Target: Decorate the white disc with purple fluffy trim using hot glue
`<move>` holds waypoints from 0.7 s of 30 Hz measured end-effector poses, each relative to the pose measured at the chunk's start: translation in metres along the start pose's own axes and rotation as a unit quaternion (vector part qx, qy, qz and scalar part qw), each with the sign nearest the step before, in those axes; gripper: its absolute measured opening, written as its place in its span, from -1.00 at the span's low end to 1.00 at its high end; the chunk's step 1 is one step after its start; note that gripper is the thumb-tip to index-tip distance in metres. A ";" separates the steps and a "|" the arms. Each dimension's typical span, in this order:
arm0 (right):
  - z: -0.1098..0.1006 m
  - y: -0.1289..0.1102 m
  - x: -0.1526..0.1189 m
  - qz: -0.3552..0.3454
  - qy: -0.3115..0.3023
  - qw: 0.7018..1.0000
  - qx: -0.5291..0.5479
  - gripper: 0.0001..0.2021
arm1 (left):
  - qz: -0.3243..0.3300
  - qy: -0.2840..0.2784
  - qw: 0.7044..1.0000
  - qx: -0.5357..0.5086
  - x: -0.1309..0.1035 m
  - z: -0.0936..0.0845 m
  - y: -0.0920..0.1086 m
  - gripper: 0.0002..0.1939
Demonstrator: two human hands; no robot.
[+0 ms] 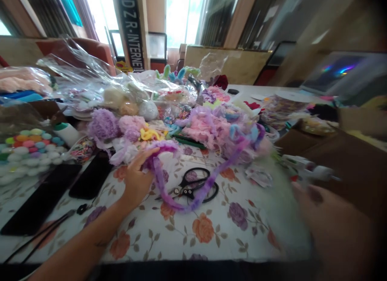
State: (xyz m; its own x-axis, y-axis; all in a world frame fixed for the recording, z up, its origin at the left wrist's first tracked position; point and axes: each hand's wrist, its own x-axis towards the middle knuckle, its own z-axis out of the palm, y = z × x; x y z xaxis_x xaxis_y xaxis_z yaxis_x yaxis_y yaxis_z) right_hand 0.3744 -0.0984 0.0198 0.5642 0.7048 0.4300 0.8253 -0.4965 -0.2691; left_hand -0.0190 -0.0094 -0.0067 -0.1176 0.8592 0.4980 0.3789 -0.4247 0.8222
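My left hand (139, 175) is closed, with its fingers on one end of a fuzzy purple chenille stem (201, 196). The stem sags in a loop towards me, then rises to the right into the pile of fluffy material. Under the loop, black-handled scissors (196, 184) lie on the flowered tablecloth (193, 242). At the right edge, my right hand (329, 216) is smeared by motion. Close above its fingers is a white glue gun (317, 172); whether the hand touches it cannot be told.
Pink and lilac fluffy material (208, 128) and a purple pompom ball (104, 123) fill the middle. At left are a bag of coloured pompoms (33, 146) and two dark phones, one being a black phone (90, 176). A brown cardboard box (341, 152) stands right.
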 end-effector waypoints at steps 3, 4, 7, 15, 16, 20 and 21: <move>-0.008 -0.066 -0.036 -0.089 -0.068 0.975 0.190 -0.74 | 0.074 -0.010 0.997 0.034 -0.002 0.000 -0.003 -0.58; -0.009 -0.090 -0.046 -0.141 -0.131 0.945 0.263 -0.73 | 0.101 -0.011 0.994 0.045 -0.003 0.000 -0.003 -0.56; -0.005 -0.151 -0.069 -0.216 -0.302 0.853 0.366 -0.79 | 0.165 -0.008 0.983 0.082 -0.001 -0.001 -0.003 -0.51; 0.023 -0.222 -0.094 -0.037 -0.525 0.595 0.607 -0.64 | 0.182 -0.005 0.974 0.131 0.003 -0.003 -0.006 -0.49; 0.024 -0.226 -0.096 -0.020 -0.539 0.578 0.613 -0.63 | 0.180 -0.006 0.975 0.133 0.004 -0.003 -0.006 -0.50; 0.019 -0.228 -0.096 -0.020 -0.557 0.571 0.603 -0.58 | 0.172 -0.013 0.975 0.141 0.005 -0.003 -0.006 -0.52; 0.017 -0.226 -0.095 -0.040 -0.546 0.595 0.589 -0.57 | 0.171 -0.016 0.975 0.143 0.005 -0.003 -0.006 -0.52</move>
State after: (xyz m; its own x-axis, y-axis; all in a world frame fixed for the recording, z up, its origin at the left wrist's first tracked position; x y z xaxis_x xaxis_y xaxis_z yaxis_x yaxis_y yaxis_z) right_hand 0.1348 -0.0448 0.0249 -0.3288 0.9305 -0.1612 -0.0669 -0.1932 -0.9789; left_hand -0.0245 -0.0038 -0.0081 0.0883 0.6918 0.7167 0.6313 -0.5954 0.4970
